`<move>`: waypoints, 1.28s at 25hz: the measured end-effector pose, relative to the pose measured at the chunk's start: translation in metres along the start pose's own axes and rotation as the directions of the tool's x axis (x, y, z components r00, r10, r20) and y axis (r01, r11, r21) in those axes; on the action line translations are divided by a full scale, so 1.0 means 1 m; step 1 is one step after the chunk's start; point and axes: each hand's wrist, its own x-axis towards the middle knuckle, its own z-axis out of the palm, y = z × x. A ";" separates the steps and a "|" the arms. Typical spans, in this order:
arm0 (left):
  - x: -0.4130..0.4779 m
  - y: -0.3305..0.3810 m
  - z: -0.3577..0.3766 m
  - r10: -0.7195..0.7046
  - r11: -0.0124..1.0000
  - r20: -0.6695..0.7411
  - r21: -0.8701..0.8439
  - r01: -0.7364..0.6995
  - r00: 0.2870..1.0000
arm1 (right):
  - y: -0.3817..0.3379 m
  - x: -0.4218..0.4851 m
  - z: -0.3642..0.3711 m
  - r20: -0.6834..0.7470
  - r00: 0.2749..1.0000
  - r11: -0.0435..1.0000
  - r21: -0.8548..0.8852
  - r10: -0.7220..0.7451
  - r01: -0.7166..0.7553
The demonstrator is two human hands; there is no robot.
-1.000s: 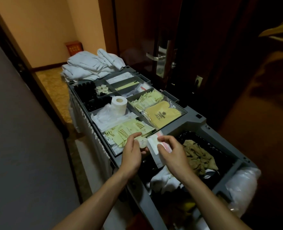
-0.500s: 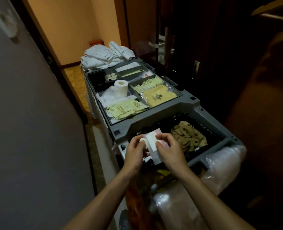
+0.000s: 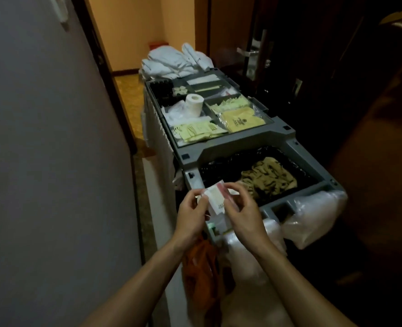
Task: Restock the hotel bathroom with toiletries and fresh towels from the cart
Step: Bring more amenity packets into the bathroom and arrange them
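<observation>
**Packet (image 3: pixel 215 201) pinched over the cart (image 3: pixel 279 135)**

The white packet is gripped by the left hand (image 3: pixel 190 217) and the right hand (image 3: pixel 243 214). Yellow sachets (image 3: pixel 196 132) and a toilet roll (image 3: pixel 194 105) are seen in the cart's top; white towels (image 3: pixel 171 62) are piled at the far end.

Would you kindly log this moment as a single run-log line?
left hand: pinches toiletry packets | right hand: pinches same packets | position: at cart near end | towels: piled at cart far end
</observation>
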 end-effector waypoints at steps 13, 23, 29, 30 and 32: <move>-0.119 -0.027 -0.021 -0.050 0.998 0.052 -0.031 0.051 0.997 | 0.007 -0.107 0.001 0.012 1.000 0.994 -0.104 0.021 -0.019; -0.274 -0.069 -0.005 -0.123 0.987 -0.195 -0.124 0.100 0.973 | 0.015 -0.228 -0.027 0.208 0.978 0.999 -0.003 -0.030 0.032; -0.369 -0.073 -0.015 -0.135 0.983 -0.353 -0.164 0.081 0.926 | 0.010 -0.297 -0.018 0.392 0.919 0.999 0.001 -0.039 0.042; -0.384 -0.075 -0.023 -0.132 0.984 -0.385 -0.159 0.075 0.913 | 0.007 -0.307 -0.010 0.419 0.907 0.999 -0.008 -0.044 0.052; -0.408 -0.077 -0.040 -0.103 0.990 -0.435 -0.129 0.051 0.895 | 0.002 -0.322 0.007 0.468 0.881 0.997 -0.009 -0.064 0.078</move>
